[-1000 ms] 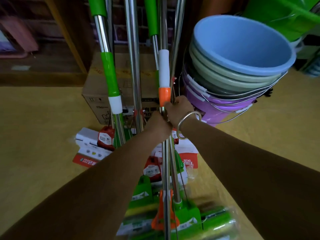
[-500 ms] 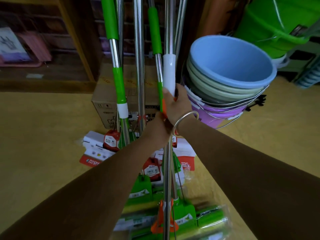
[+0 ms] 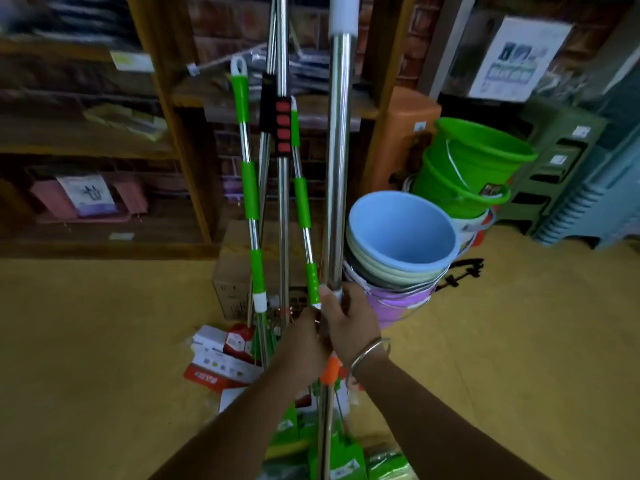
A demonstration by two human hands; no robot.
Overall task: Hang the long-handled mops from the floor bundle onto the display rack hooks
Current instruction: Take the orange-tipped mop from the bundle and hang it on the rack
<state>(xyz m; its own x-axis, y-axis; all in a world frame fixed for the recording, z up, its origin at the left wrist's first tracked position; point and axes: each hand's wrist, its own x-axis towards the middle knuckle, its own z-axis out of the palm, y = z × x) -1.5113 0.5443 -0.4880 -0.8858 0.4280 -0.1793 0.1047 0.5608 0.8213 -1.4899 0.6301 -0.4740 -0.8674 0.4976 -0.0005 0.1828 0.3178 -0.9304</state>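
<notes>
A long steel mop handle (image 3: 337, 161) with a white sleeve at the top and an orange collar lower down stands upright in front of me. My right hand (image 3: 349, 322), with a metal bangle on the wrist, grips it just above the collar. My left hand (image 3: 304, 344) grips the same handle right beside and slightly below. Other mops with green grips (image 3: 250, 188) stand to the left, their green heads (image 3: 337, 459) bundled on the floor by my arms. The rack hooks are not in view.
A stack of buckets, a blue one (image 3: 401, 233) on top, stands just right of the handle, with green buckets (image 3: 474, 164) behind. A cardboard box (image 3: 230, 271) and small red-white packets (image 3: 216, 358) lie behind the mops. Wooden shelves (image 3: 166, 147) fill the back.
The held handle has risen: its white sleeve went from hand height to the top of the view and the orange collar now sits under my hands. The camera has tilted up.
</notes>
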